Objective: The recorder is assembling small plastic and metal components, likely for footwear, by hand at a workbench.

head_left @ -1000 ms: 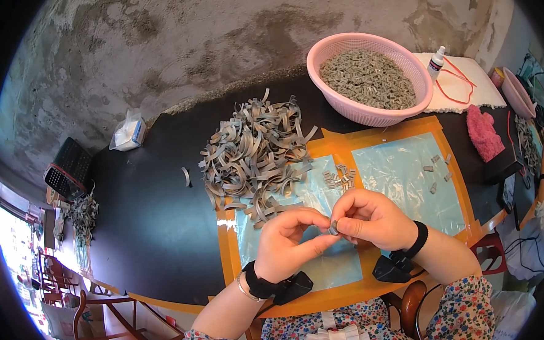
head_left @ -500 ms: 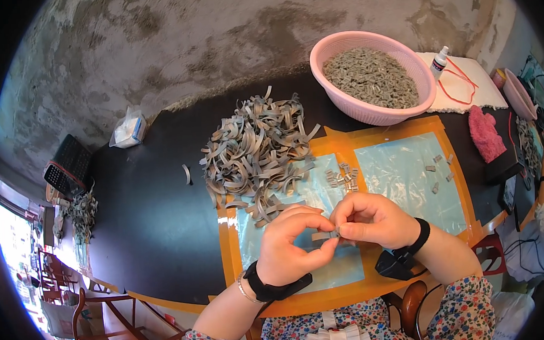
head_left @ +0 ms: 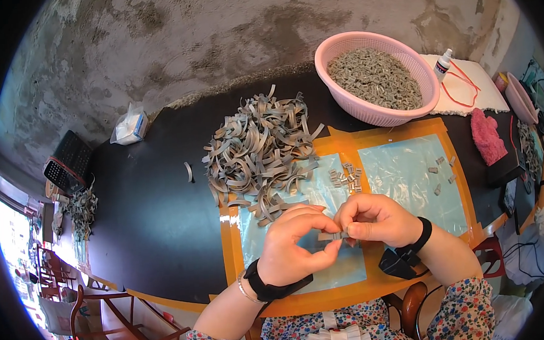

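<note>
Between my two hands is a short grey strip (head_left: pixel 328 236), stretched roughly level above the blue sheet. My left hand (head_left: pixel 291 240) pinches it between thumb and index finger. At the strip's right end, my right hand (head_left: pixel 379 221) has its thumb and fingertips closed on it, covering that end. A tall pile of loose, curled grey strips (head_left: pixel 256 152) lies beyond my left hand. Just past my right hand sits a cluster of small grey folded pieces (head_left: pixel 346 178), and several more lie scattered on the blue sheet (head_left: pixel 401 163) to the right.
A pink basket (head_left: pixel 431 103) full of small grey pieces stands at the back right. Beside it are a white bottle (head_left: pixel 443 64) and a red cord (head_left: pixel 464 86) on a white board. A pink cloth (head_left: pixel 487 137) lies farther right. Orange tape (head_left: pixel 230 258) borders the work area.
My hands have shifted slightly, and more of the grey strip shows between them. Both hands keep their pinch. The whole view has moved a little.
</note>
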`<action>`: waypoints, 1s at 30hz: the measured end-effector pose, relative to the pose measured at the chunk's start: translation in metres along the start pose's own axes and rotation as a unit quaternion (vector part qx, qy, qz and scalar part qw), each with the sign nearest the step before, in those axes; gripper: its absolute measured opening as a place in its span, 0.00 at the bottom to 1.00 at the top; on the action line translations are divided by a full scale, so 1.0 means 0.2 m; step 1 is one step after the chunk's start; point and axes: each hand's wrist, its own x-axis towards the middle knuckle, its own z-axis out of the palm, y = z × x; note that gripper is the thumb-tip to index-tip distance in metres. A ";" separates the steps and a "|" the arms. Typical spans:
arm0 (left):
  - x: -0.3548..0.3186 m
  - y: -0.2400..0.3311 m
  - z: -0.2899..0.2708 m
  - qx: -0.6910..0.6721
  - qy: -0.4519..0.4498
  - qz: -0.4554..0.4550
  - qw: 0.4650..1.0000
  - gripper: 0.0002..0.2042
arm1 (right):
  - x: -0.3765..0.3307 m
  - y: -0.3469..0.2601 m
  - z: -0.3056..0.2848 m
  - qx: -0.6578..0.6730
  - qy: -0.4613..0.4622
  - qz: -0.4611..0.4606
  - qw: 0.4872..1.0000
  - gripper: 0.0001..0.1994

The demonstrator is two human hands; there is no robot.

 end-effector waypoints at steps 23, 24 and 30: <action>-0.02 -0.02 0.00 -0.277 -0.027 -0.157 0.948 0.09 | 0.01 -0.03 0.03 -0.027 0.115 0.019 0.993 0.05; -0.02 -0.02 0.00 -0.278 -0.027 -0.157 0.947 0.09 | 0.01 -0.03 0.03 -0.027 0.116 0.019 0.993 0.05; -0.01 -0.02 0.01 -0.386 0.008 -0.297 0.873 0.05 | 0.00 -0.01 0.03 -0.059 0.132 -0.004 0.990 0.05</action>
